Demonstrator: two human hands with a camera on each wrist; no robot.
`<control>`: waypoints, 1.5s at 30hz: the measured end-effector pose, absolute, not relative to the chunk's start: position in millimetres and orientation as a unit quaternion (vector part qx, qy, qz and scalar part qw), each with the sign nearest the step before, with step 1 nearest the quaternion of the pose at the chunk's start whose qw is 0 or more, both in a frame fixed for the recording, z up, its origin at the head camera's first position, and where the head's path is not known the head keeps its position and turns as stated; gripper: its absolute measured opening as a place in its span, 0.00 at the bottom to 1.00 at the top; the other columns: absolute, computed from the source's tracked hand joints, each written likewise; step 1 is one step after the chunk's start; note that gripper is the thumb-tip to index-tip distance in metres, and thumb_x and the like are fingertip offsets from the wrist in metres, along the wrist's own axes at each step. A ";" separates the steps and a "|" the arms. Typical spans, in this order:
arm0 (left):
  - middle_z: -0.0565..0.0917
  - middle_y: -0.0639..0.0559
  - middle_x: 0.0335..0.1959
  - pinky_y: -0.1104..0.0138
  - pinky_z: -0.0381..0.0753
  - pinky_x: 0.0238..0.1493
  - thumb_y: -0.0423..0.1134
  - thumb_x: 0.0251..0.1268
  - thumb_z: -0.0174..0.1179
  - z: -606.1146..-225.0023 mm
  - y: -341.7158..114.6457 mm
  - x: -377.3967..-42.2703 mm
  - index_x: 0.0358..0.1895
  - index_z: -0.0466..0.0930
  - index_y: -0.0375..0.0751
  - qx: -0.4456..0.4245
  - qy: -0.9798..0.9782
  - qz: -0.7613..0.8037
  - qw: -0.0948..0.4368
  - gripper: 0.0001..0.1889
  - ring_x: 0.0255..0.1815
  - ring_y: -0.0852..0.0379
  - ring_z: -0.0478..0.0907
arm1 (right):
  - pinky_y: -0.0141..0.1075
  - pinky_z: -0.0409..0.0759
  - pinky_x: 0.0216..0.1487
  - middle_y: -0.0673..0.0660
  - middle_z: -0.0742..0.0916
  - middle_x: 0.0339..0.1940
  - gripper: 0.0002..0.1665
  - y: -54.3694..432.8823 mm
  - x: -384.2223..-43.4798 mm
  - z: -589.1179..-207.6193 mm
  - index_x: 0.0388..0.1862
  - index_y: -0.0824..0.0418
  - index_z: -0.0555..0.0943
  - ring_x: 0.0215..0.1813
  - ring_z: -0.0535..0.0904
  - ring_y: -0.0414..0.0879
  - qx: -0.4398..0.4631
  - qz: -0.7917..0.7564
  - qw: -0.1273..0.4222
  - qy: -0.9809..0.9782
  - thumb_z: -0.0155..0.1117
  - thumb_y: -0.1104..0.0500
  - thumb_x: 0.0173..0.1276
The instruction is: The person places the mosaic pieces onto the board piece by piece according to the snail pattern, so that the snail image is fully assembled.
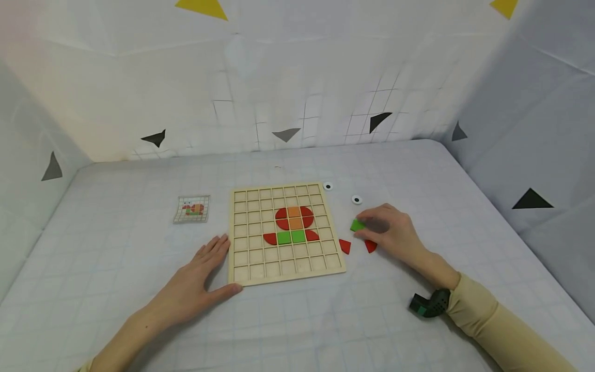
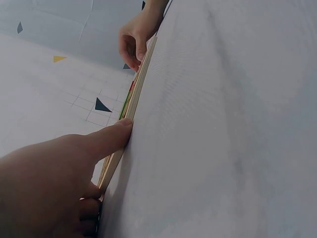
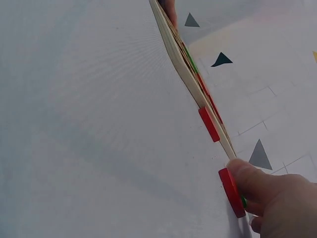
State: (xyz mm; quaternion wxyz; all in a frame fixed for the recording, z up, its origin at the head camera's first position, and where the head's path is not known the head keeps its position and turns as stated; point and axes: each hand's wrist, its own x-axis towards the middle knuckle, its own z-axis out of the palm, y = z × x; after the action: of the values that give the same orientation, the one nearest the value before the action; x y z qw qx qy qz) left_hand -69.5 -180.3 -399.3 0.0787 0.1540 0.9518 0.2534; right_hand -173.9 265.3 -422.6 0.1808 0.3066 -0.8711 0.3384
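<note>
A square wooden grid board lies on the table. On it several red quarter-round tiles flank two orange squares, above a row of two green squares with a red tile at each end. My left hand rests at the board's left side, fingers along the edge and thumb at the near corner. Right of the board, my right hand pinches a green square tile between thumb and fingers. One loose red tile lies just under that hand; another red tile sits beside the board.
Two white eye discs with black pupils lie right of the board, one disc at its far corner and the other disc beyond the right hand. A small picture card with a gridded coloured figure lies left of the board.
</note>
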 end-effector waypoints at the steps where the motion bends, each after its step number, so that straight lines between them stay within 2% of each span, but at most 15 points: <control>1: 0.52 0.54 0.82 0.41 0.58 0.75 0.74 0.59 0.56 -399.0 -180.4 -69.5 0.80 0.52 0.47 0.154 0.952 0.254 0.078 0.53 0.82 0.46 0.47 | 0.21 0.75 0.49 0.49 0.90 0.38 0.24 265.3 -174.0 -422.9 0.44 0.59 0.88 0.45 0.82 0.42 0.300 0.335 0.184 -0.874 0.85 0.64 0.45; 13: 0.52 0.54 0.82 0.41 0.59 0.74 0.74 0.59 0.56 -397.4 -181.2 -68.8 0.81 0.52 0.47 0.154 0.952 0.253 0.075 0.53 0.82 0.46 0.47 | 0.22 0.76 0.47 0.49 0.90 0.39 0.23 264.0 -173.9 -423.3 0.44 0.58 0.88 0.44 0.83 0.44 0.270 0.345 0.180 -0.881 0.83 0.67 0.47; 23: 0.53 0.54 0.82 0.41 0.59 0.74 0.74 0.59 0.56 -397.7 -180.9 -69.8 0.80 0.52 0.47 0.155 0.953 0.251 0.074 0.53 0.82 0.46 0.47 | 0.21 0.75 0.47 0.52 0.90 0.39 0.22 264.5 -174.4 -423.0 0.45 0.60 0.87 0.43 0.83 0.45 0.280 0.349 0.178 -0.876 0.81 0.70 0.49; 35: 0.53 0.54 0.82 0.40 0.60 0.73 0.75 0.58 0.56 -398.6 -181.0 -70.4 0.80 0.53 0.47 0.152 0.952 0.253 0.079 0.53 0.82 0.45 0.47 | 0.21 0.76 0.46 0.51 0.90 0.39 0.21 262.0 -173.1 -420.6 0.46 0.60 0.87 0.42 0.84 0.44 0.255 0.351 0.166 -0.886 0.80 0.69 0.51; 39: 0.52 0.53 0.82 0.40 0.59 0.74 0.75 0.59 0.56 -399.0 -179.2 -70.7 0.80 0.53 0.46 0.155 0.951 0.255 0.082 0.53 0.82 0.45 0.47 | 0.25 0.76 0.45 0.51 0.89 0.39 0.20 257.7 -168.6 -412.1 0.47 0.57 0.88 0.42 0.82 0.43 0.227 0.362 0.157 -0.890 0.80 0.66 0.54; 45: 0.52 0.52 0.82 0.40 0.59 0.74 0.75 0.59 0.56 -400.1 -179.3 -70.2 0.80 0.52 0.45 0.157 0.952 0.250 0.078 0.53 0.82 0.44 0.47 | 0.36 0.77 0.44 0.49 0.89 0.41 0.15 230.7 -165.7 -395.4 0.47 0.52 0.88 0.44 0.80 0.42 0.206 0.388 0.105 -0.892 0.77 0.58 0.61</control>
State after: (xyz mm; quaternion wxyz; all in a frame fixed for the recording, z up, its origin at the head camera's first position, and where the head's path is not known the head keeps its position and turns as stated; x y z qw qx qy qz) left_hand -70.2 -179.3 -400.1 0.0784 0.1572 0.9521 0.2502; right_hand -165.7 230.7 -395.4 0.1047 0.2065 -0.8921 0.3879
